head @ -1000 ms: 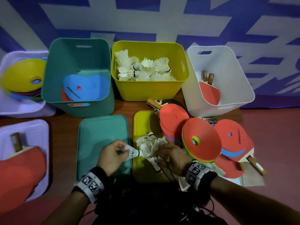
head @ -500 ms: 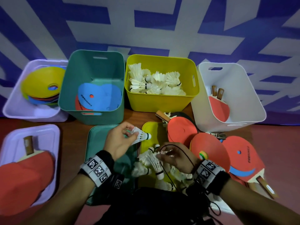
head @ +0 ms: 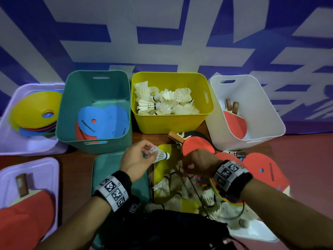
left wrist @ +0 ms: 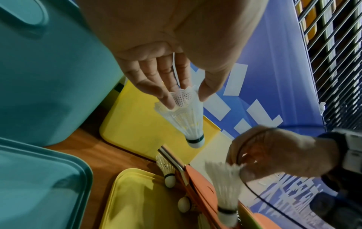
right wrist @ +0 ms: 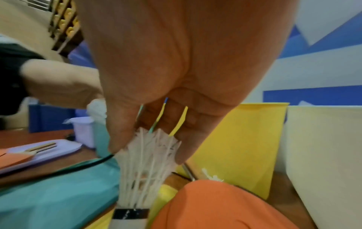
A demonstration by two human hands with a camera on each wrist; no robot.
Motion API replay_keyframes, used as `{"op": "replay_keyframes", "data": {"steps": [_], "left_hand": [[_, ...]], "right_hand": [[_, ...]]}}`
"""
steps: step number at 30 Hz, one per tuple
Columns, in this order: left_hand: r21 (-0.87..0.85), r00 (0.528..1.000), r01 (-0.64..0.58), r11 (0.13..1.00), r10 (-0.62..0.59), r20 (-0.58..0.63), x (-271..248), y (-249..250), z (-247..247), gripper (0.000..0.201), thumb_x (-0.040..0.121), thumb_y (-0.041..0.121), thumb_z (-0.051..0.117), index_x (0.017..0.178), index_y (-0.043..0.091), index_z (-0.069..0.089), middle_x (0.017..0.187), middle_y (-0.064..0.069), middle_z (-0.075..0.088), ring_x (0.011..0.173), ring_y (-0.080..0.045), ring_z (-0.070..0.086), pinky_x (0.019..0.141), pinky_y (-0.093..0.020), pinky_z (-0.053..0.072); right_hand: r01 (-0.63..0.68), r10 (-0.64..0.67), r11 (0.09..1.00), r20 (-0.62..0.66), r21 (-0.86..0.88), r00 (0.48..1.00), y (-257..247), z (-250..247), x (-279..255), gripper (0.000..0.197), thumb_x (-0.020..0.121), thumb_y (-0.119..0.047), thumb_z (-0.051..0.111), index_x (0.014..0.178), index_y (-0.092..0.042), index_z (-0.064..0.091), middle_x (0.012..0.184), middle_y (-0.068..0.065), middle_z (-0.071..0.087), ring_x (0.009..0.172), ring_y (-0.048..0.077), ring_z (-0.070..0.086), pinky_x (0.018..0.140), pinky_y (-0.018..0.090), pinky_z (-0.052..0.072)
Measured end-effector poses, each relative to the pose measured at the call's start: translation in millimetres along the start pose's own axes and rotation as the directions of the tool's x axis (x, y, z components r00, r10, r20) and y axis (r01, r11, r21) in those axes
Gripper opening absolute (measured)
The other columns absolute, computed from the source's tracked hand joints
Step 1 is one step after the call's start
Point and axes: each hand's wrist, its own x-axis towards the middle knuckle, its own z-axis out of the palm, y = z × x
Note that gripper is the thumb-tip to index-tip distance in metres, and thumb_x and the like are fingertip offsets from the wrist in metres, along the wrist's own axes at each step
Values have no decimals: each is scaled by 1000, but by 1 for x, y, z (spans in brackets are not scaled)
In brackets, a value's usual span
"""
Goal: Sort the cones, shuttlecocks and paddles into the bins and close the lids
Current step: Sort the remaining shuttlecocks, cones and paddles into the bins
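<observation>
Left hand [head: 135,160] is pinching one shuttlecock [head: 160,155] by its skirt; right hand [head: 200,164] is pinching another [right wrist: 145,175]. Yellow bin [head: 171,121], at the desk's far edge, is already holding many; loose shuttlecocks [head: 173,184], paddles [head: 198,146], cones remain; lids off.

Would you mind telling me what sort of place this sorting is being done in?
Probably a sports hall or gym storeroom. A big blue-and-white graphic wall runs behind the bins, metal racking stands nearby, and the gear is all sporting: shuttlecocks, table-tennis paddles and flat training cones.
</observation>
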Motion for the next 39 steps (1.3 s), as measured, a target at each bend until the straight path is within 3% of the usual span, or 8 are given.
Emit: {"op": "replay_keyframes", "data": {"steps": [4,8,14,17,23,30,35,39], "left_hand": [[6,1000,-16,1000,16,-23,7,2,3,12,85,32,74,89,30,64,83,9,66,80,-6,64,75,-36,56],[2,1000,-17,1000,17,-19,7,0,6,12,85,31,74,90,29,64,83,8,67,80,-6,64,74,-37,57],[-16,995,-43,999,41,-89,11,6,9,12,85,26,76,89,23,65,80,8,67,77,-7,64,71,-32,56],[-26,991,-52,998,48,-128,20,15,5,13,84,25,76,92,23,66,79,7,65,76,-8,64,72,-30,55],[-15,969,-99,995,93,-229,50,41,-8,16,84,29,75,96,25,65,84,8,67,81,-10,64,75,-36,57],[29,915,-154,988,154,-373,102,77,-27,13,85,29,71,95,28,63,96,7,68,88,-12,64,78,-40,56],[54,912,-137,989,148,-383,138,85,-28,19,86,31,70,103,24,64,105,5,67,93,-14,65,82,-37,55],[71,954,-115,991,130,-270,145,78,-22,51,87,47,66,134,32,52,141,7,54,120,-14,58,100,-38,48]], "right_hand": [[-39,52,973,-49,229,997,16,-21,4,13,82,-21,80,90,-13,75,88,3,74,82,17,68,76,31,54],[-31,20,987,71,159,997,16,-29,2,13,82,-15,78,94,-13,77,95,4,74,87,15,66,80,29,53],[71,-55,995,-198,75,979,14,-49,14,10,84,-16,73,94,-16,77,88,-4,74,80,12,67,72,27,50],[98,-33,986,-415,138,909,17,-61,20,7,84,-11,72,87,-16,74,74,-11,63,70,10,58,65,25,43],[144,120,921,-615,363,780,18,-106,33,2,87,-17,73,88,-18,72,79,-6,69,74,-1,61,72,17,47],[194,395,811,-761,552,514,25,-151,66,4,87,-20,72,89,-19,69,78,-9,67,71,1,61,69,16,49],[180,486,755,-722,631,493,25,-158,84,10,87,-19,71,96,-18,67,84,-2,67,75,8,61,73,27,49],[125,402,796,-673,592,621,28,-150,81,63,84,-38,74,140,-31,46,137,-4,56,123,10,52,101,29,45]]}}
